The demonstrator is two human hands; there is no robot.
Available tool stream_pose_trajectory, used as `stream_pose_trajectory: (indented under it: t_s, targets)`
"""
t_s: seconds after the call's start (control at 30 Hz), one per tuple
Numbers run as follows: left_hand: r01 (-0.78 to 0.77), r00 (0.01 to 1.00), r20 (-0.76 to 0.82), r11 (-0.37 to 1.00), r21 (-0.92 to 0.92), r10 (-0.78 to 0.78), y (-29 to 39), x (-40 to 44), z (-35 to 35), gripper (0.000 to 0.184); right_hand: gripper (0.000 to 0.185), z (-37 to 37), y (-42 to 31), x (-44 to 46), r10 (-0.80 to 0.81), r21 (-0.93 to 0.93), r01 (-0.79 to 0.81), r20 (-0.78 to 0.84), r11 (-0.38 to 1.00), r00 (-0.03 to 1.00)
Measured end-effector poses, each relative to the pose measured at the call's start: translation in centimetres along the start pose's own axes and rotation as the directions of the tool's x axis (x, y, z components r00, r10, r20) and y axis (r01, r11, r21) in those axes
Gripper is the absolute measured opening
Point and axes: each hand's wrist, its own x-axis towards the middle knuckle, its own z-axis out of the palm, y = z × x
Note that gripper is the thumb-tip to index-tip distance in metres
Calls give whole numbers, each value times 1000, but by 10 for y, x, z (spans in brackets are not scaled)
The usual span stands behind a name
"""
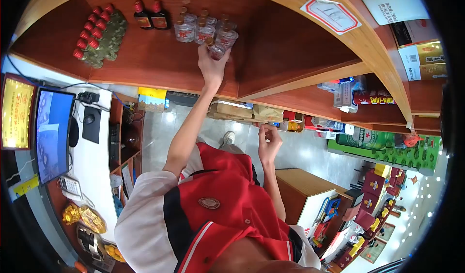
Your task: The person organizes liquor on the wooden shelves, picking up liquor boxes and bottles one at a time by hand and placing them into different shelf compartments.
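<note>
The small clear bottle is at the front edge of the group of similar bottles, at the wooden shelf; whether its base touches the board cannot be told. Your left hand has its fingers closed around it. It appears to be glass: judged light, rigid, smooth enough to slip and liable to chip against its neighbours. The body below the cap offers you the soundest hold. Your right hand is well apart and lower, fingers curled; you cannot tell whether they pinch anything. Two dark bottles stand left of the group.
</note>
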Motion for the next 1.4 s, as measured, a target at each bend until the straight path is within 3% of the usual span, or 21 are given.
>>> stream_pose_trajectory:
  t_s: [0.03, 0.07, 0.13, 0.2, 0.23, 0.27, 0.37, 0.53, 0.6, 0.63, 0.77, 0.9, 0.93, 1.0, 1.07, 1.13, 1.17, 1.23, 1.27, 1.33, 1.4]
  targets:
    - [174, 984, 69, 949, -262, -162, 3, -4, -14, 48, 6, 4, -5, -1, -32, 8, 32, 41, 999, 999]
    - [170, 985, 51, 954, -248, -162, 3, -6, -31, 48, 6, 9, -9, -2, -66, 20, 64, 84, 998, 994]
    - [452, 885, 322, 786, -422, -336, 2, -13, -72, 49, 10, 19, -20, -3, -76, 25, 73, 142, 997, 987]
    - [516, 856, 411, 562, -647, -313, 5, -33, -105, 63, 22, 29, -35, -3, -330, 11, 332, 145, 943, 933]
    - [545, 838, 464, 492, -679, -288, 10, -44, -120, 65, 45, 33, -39, -2, -421, 27, 422, 156, 906, 894]
    - [575, 818, 513, 418, -704, -261, 14, -58, -135, 66, 45, 36, -41, -4, -412, 51, 410, 185, 910, 892]
    - [595, 800, 556, 412, -690, -226, 28, -105, -162, 88, 75, 38, -44, -7, -748, 41, 751, 140, 659, 649]
    - [577, 817, 535, 342, -742, -216, 59, -170, -163, 84, 68, 30, -23, -14, -807, 175, 788, 121, 590, 577]
    - [575, 818, 523, 327, -750, -240, 71, -188, -154, 86, 62, 14, -12, -6, -860, 148, 854, 208, 498, 465]
    - [580, 814, 532, 318, -750, -232, 76, -194, -148, 83, 60, 7, -8, -3, -855, 182, 842, 223, 508, 467]
    - [590, 807, 521, 380, -713, -278, 93, -218, -110, 78, 59, -20, 18, 12, -870, 120, 865, 152, 488, 469]
    - [433, 882, 387, 782, -448, -267, 108, -238, -60, 73, 58, -53, 53, 27, -783, 138, 772, 166, 620, 599]
    - [428, 880, 404, 784, -449, -249, 111, -244, -44, 73, 58, -60, 60, 34, -765, 144, 752, 159, 643, 624]
    - [279, 907, 360, 953, -121, -220, 118, -250, -14, 73, 58, -69, 71, 50, -752, 78, 750, 143, 657, 644]
    - [293, 888, 372, 956, -3, -271, 127, -242, 17, 73, 58, -72, 79, 63, -728, 27, 732, 139, 680, 671]
    - [-107, 946, 319, 982, 154, 53, 116, -229, 48, 70, 54, -67, 84, 82, -540, -113, 574, 234, 811, 808]
    - [-118, 946, 318, 981, 155, 64, 115, -220, 61, 70, 49, -60, 80, 97, -539, -80, 558, 175, 826, 824]
    - [76, 942, 314, 985, 154, -122, 117, -199, 85, 70, 47, -47, 75, 128, -529, -1, 534, 136, 845, 837]
    - [60, 945, 309, 987, 152, -105, 108, -192, 96, 70, 45, -39, 74, 143, -510, 74, 505, 112, 860, 853]
    - [-174, 961, 256, 947, 271, 104, 78, -180, 113, 69, 43, -19, 84, 171, -485, 57, 482, 141, 875, 863]
    - [-169, 963, 247, 953, 251, 106, 70, -172, 124, 70, 36, -6, 85, 191, -440, 106, 427, 184, 898, 879]
